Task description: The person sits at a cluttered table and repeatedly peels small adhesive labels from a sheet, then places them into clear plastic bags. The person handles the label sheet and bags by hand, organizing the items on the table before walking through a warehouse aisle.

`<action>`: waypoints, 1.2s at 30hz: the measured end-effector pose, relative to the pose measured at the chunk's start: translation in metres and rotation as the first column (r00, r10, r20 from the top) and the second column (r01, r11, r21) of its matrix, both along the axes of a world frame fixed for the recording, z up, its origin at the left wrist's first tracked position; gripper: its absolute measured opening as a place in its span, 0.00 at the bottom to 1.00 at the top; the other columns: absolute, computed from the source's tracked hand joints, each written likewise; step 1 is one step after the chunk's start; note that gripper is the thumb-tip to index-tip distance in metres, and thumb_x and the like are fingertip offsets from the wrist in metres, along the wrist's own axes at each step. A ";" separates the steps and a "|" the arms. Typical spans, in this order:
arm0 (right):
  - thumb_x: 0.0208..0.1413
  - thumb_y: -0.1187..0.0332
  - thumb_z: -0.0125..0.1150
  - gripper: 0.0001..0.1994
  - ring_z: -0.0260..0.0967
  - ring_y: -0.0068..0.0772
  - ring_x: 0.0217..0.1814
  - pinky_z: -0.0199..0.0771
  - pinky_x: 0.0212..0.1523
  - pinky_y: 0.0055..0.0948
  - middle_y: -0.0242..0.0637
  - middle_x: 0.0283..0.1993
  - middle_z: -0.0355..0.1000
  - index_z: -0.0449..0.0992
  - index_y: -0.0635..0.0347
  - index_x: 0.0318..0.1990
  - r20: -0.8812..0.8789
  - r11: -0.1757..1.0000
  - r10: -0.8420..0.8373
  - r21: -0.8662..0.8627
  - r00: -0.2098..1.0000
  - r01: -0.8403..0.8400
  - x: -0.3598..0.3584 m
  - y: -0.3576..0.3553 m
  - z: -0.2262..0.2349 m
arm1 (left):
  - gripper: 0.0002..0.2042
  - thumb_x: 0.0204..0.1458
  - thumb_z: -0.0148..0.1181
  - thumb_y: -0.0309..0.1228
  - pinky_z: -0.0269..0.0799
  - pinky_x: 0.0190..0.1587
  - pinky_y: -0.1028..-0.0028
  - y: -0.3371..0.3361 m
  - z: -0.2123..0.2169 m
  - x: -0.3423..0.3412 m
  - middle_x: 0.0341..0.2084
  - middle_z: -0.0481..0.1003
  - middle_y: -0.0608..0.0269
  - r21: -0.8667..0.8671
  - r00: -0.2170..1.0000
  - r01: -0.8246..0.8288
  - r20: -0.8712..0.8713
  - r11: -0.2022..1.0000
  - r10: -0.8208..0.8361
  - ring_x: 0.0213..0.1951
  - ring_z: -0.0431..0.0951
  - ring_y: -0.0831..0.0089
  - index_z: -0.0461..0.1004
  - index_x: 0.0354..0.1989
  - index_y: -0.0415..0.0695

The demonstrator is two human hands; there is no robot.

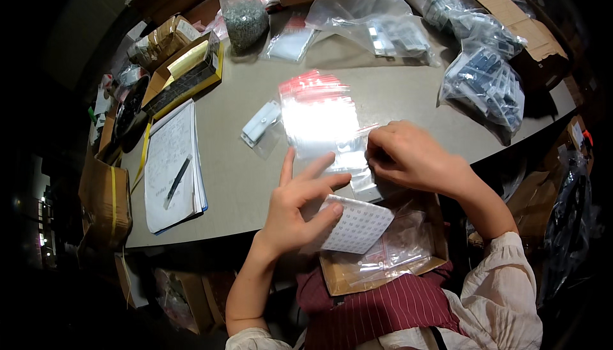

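My left hand (300,200) holds a white sheet of small printed stickers (357,225) under its thumb, while its other fingers spread over the table edge. My right hand (412,158) is closed, its fingertips pinched at the side of a small clear zip bag (353,158) that lies flat on the table. Just beyond is a fanned stack of clear zip bags (319,111) with red top strips, bright with glare. To its left lies a small bag with a white part (260,122) in it. Below my hands, a cardboard box (335,276) on my lap holds clear bags (405,248).
A notepad (159,178) with a pen (178,181) lies left, near an open black-and-yellow box (185,72). At the back stand a bag of small metal pieces (244,24) and a large clear bag (357,5). Filled bags (485,85) and a carton (511,15) crowd the right.
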State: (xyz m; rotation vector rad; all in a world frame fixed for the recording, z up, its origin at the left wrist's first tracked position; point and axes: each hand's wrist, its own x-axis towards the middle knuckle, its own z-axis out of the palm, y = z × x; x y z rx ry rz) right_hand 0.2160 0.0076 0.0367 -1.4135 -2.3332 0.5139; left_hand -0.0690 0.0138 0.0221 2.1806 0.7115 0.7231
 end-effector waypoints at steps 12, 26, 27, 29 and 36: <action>0.57 0.64 0.73 0.18 0.74 0.46 0.48 0.71 0.52 0.42 0.40 0.42 0.75 0.75 0.59 0.51 -0.025 0.944 0.277 -0.182 0.961 -0.277 0.024 -0.031 0.028 | 0.15 0.54 0.64 0.31 0.44 0.79 0.46 -0.004 -0.002 -0.007 0.50 0.85 0.49 -0.247 0.944 -0.078 0.292 0.966 0.151 0.64 0.79 0.54 0.85 0.45 0.33; 0.57 0.71 0.67 0.11 0.71 0.54 0.43 0.73 0.44 0.47 0.46 0.39 0.71 0.72 0.61 0.42 -0.260 0.997 0.018 0.079 0.965 0.003 0.001 -0.055 -0.011 | 0.17 0.55 0.62 0.31 0.46 0.79 0.49 -0.004 -0.002 -0.005 0.51 0.85 0.51 -0.245 0.951 -0.156 0.224 0.957 0.213 0.63 0.79 0.57 0.85 0.48 0.33; 0.55 0.72 0.68 0.12 0.71 0.53 0.43 0.73 0.44 0.47 0.45 0.39 0.71 0.72 0.60 0.43 -0.254 0.992 0.024 0.123 0.967 0.008 0.001 -0.056 -0.013 | 0.17 0.55 0.62 0.31 0.46 0.79 0.49 -0.004 -0.002 -0.005 0.51 0.85 0.51 -0.247 0.951 -0.159 0.220 0.956 0.215 0.63 0.79 0.57 0.85 0.48 0.33; 0.51 0.74 0.70 0.15 0.71 0.52 0.42 0.73 0.44 0.46 0.43 0.39 0.71 0.73 0.60 0.45 -0.241 0.977 0.033 0.211 0.970 0.019 0.000 -0.059 -0.018 | 0.17 0.55 0.62 0.31 0.47 0.79 0.50 -0.003 -0.002 -0.004 0.51 0.85 0.51 -0.252 0.952 -0.164 0.214 0.954 0.220 0.63 0.79 0.57 0.85 0.48 0.33; 0.48 0.76 0.72 0.14 0.71 0.46 0.41 0.71 0.44 0.41 0.37 0.38 0.72 0.78 0.59 0.43 -0.197 0.926 0.135 0.373 0.971 -0.053 0.005 -0.064 -0.016 | 0.16 0.57 0.65 0.32 0.49 0.77 0.48 -0.004 -0.009 -0.002 0.53 0.85 0.54 -0.150 0.944 -0.227 0.210 0.962 0.255 0.65 0.78 0.58 0.84 0.51 0.37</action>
